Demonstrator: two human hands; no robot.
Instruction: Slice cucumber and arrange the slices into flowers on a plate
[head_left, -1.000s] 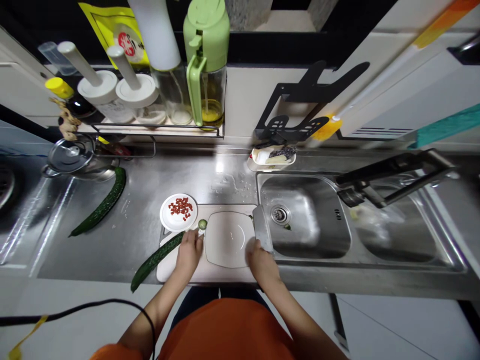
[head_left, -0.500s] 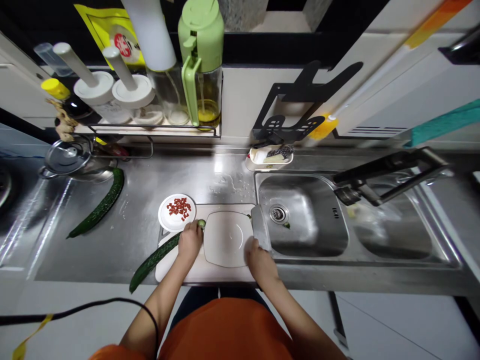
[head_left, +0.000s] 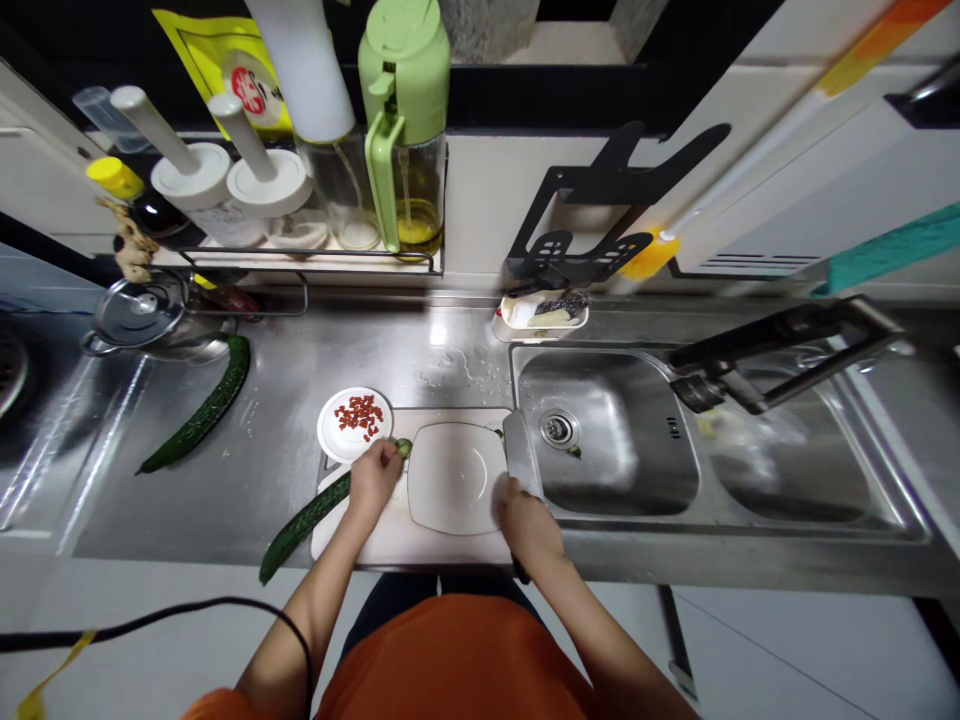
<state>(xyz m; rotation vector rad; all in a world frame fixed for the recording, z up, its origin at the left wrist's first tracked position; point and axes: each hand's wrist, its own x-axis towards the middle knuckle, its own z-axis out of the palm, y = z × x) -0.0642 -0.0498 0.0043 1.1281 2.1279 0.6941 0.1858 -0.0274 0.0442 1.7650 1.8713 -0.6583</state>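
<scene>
My left hand [head_left: 373, 478] is closed over the right part of a long dark green cucumber [head_left: 304, 530] that lies slantwise over the left end of the white cutting board [head_left: 397, 545]. Just beyond its fingertips shows a small round pale-green cucumber end [head_left: 403, 447]; the hand hides whether it joins the rest. In my right hand [head_left: 531, 525] is the handle of a kitchen knife [head_left: 523, 455], its broad blade pointing away from me at the board's right edge. A pale squarish plate [head_left: 450, 478] sits on the board between both hands.
A white plate [head_left: 330, 425] with small red pieces stands behind my left hand. Another cucumber [head_left: 202, 415] lies left. To the right is a steel sink [head_left: 615, 440] with a black faucet [head_left: 787, 350]. A lidded pot [head_left: 142, 310] and a condiment rack [head_left: 315, 260] are at the back left.
My left hand has shifted slightly left along the cucumber, and its fingers have drawn back a little from the round end. The right hand and the knife are nearly unmoved.
</scene>
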